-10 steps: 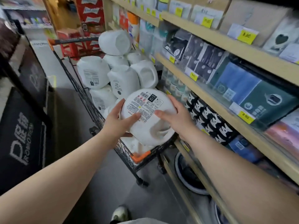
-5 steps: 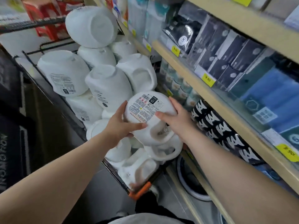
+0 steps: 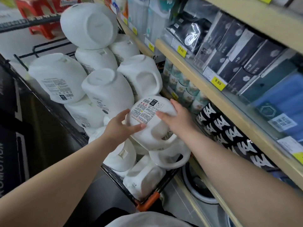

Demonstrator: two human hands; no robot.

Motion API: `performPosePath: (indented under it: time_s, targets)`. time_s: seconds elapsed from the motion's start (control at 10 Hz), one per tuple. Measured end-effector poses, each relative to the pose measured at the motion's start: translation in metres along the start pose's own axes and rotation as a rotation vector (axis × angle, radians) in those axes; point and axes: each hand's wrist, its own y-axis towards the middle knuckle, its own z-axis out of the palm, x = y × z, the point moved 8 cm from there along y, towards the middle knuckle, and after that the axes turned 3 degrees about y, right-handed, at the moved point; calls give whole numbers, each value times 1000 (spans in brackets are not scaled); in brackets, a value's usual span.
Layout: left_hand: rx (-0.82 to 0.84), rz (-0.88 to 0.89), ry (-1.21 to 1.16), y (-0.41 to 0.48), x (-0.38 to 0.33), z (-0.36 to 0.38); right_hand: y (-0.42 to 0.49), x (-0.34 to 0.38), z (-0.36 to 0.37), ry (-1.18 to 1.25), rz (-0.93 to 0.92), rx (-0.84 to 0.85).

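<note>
We are in a shop aisle. Just right of our fingers (image 3: 165, 114) run wooden shelves (image 3: 218, 97) stocked with boxed and wrapped goods, their edges carrying yellow price tags (image 3: 218, 82) reading 9.90. Beneath and beyond our fingers stands a wire shopping trolley (image 3: 147, 200) heaped with identical white jugs (image 3: 106, 92). Red cartons (image 3: 41, 20) are stacked far ahead.

yellow price tag (image 3: 217, 82) on the wooden shelf edge (image 3: 205, 89), at about three o'clock, reads "9.90" — another yellow tag (image 3: 181, 51) at one o'clock reads "9.90". a dark packet (image 3: 190, 32) above shows "8". the jug label (image 3: 148, 110) — too small to read.
</note>
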Motion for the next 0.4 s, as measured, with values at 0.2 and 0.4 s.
performPosePath:
  time_s: [0.2, 0.4]
  targets:
    - [37, 214, 294, -11, -22, -14, -51, 16, -2, -1, -30, -181]
    - [146, 406, 359, -53, -48, -11, -118, 4, -19, 133, 39, -388]
